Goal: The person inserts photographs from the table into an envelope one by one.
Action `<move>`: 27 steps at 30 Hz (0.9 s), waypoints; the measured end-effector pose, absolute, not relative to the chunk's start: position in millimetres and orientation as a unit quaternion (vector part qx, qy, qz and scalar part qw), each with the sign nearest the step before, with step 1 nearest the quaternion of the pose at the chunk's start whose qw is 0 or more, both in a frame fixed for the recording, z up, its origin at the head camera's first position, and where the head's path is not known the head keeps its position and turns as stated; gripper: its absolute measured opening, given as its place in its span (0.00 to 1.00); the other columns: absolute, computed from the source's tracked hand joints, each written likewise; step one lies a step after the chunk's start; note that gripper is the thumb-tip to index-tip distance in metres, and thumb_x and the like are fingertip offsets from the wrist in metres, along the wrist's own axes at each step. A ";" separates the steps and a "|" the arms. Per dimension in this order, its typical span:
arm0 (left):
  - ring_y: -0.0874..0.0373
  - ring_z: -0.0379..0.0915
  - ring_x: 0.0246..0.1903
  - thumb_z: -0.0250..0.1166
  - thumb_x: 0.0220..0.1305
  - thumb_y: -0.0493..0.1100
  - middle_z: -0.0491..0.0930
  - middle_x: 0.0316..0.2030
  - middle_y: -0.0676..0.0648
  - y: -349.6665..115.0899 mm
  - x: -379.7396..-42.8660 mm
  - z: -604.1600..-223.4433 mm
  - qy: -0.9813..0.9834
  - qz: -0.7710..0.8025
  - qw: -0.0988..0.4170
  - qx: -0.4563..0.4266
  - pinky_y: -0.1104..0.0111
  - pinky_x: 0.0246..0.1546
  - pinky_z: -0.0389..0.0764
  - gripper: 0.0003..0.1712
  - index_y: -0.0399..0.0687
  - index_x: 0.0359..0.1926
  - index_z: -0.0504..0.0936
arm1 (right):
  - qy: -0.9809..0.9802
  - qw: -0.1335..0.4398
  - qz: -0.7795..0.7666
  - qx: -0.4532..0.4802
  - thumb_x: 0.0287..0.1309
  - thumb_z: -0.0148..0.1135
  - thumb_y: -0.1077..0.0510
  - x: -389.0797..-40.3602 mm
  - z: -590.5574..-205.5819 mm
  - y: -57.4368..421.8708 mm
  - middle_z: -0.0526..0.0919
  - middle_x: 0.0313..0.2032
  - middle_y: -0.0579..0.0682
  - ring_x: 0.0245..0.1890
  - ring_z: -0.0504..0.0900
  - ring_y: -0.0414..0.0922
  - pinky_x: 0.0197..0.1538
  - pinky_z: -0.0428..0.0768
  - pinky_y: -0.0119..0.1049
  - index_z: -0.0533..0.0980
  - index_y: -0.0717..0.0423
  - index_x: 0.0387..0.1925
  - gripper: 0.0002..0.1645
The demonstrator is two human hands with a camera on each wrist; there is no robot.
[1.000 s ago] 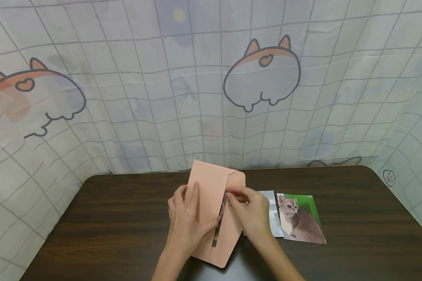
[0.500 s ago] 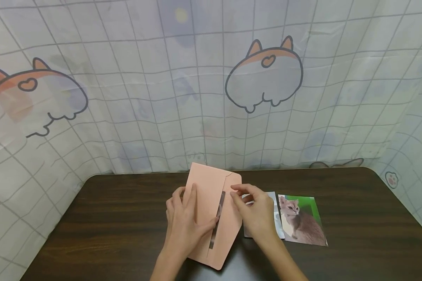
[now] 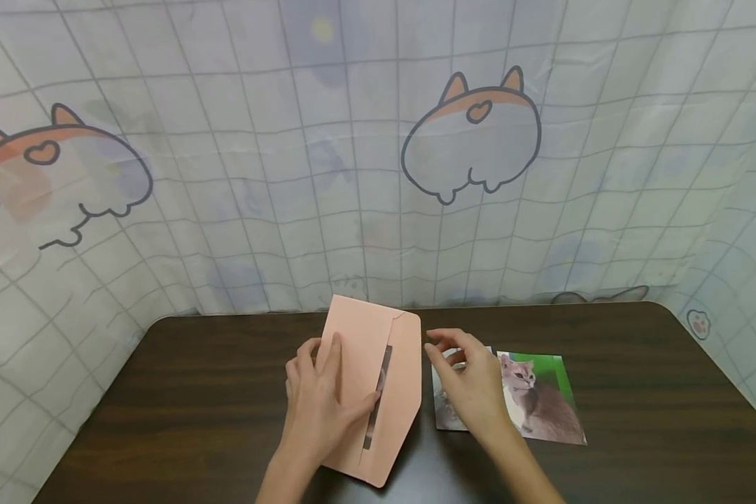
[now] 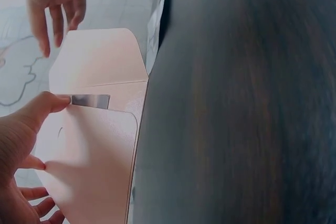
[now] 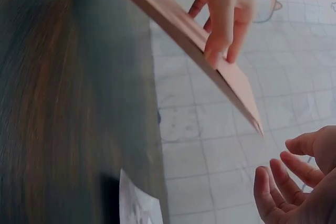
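Note:
My left hand (image 3: 318, 399) grips a pink envelope (image 3: 361, 336) at its left side, its thumb at the opening and other fingers behind the edge. Tilted up off the table, the envelope has its flap (image 4: 102, 56) unfolded. A dark strip of a picture card (image 3: 378, 399) shows in the opening; the rest of that card is hidden inside. Just right of the envelope, my right hand (image 3: 475, 385) is held in the air with loosely bent fingers and nothing between them. Below it lie a pale photo (image 3: 446, 413), partly covered by the hand, and a cat photo (image 3: 544, 406) with a green background.
Both photos lie side by side on the dark wooden table (image 3: 195, 392). Behind the table hangs a white gridded curtain (image 3: 277, 210) with cartoon animal prints, which also runs along both sides.
The right hand has let go of the card at the envelope's opening and moved right, away from the envelope. Left hand and envelope have shifted slightly to the left.

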State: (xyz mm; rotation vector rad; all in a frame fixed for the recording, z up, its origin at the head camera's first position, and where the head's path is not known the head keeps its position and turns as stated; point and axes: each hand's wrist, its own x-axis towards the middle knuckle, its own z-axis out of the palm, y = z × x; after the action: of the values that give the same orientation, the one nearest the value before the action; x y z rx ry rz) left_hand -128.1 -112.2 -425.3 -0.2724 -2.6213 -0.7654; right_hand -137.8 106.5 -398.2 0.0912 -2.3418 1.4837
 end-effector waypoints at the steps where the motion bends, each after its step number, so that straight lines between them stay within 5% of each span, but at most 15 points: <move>1: 0.32 0.61 0.59 0.83 0.50 0.54 0.63 0.67 0.30 -113.2 -128.5 -425.2 -0.936 -0.275 0.198 -0.097 0.43 0.54 0.68 0.56 0.34 0.75 0.70 | -0.830 0.185 0.525 0.035 0.67 0.69 0.64 -138.5 -399.0 108.2 0.86 0.36 0.50 0.32 0.83 0.42 0.34 0.81 0.28 0.86 0.58 0.48 0.10; 27: 0.32 0.61 0.59 0.83 0.51 0.52 0.63 0.66 0.32 -128.6 -133.3 -423.4 -0.930 -0.297 0.205 -0.073 0.44 0.52 0.72 0.55 0.35 0.75 0.71 | -0.860 0.174 0.479 0.033 0.70 0.66 0.65 -156.4 -408.2 146.1 0.86 0.40 0.56 0.34 0.86 0.49 0.33 0.81 0.30 0.83 0.61 0.56 0.15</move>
State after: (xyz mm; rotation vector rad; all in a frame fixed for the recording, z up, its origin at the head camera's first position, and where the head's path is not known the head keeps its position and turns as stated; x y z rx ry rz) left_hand -133.3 -128.6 -423.4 -0.2046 -2.5928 -0.8280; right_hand -156.4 146.1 -408.2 0.0923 -2.4374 1.3591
